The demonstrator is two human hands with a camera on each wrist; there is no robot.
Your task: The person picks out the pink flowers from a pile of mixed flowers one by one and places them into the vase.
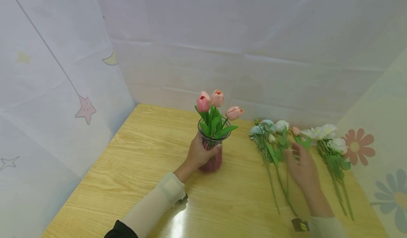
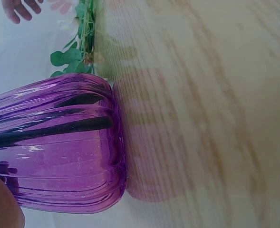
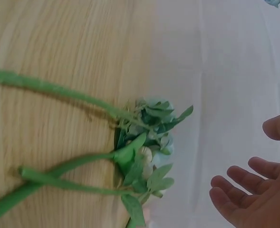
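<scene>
Three pink tulips (image 1: pixel 217 103) stand in the purple glass vase (image 1: pixel 211 158) at bench (image 1: pixel 133 160) centre, left hand (image 1: pixel 198 155) gripping its slick, fragile body; right hand (image 1: pixel 303 167) hovers open over light, floppy blue-white flower stems (image 1: pixel 270 149) at 3 o'clock, best pinched mid-stem.

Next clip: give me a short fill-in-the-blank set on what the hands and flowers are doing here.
1. The left hand grips a purple glass ____ standing on the wooden table.
2. The flowers standing in it are pink ____.
3. The right hand, fingers spread, holds ____ above the loose stems lying on the table.
4. The white flowers lie to the ____ of the right hand.

Missing words: vase; tulips; nothing; right
</scene>
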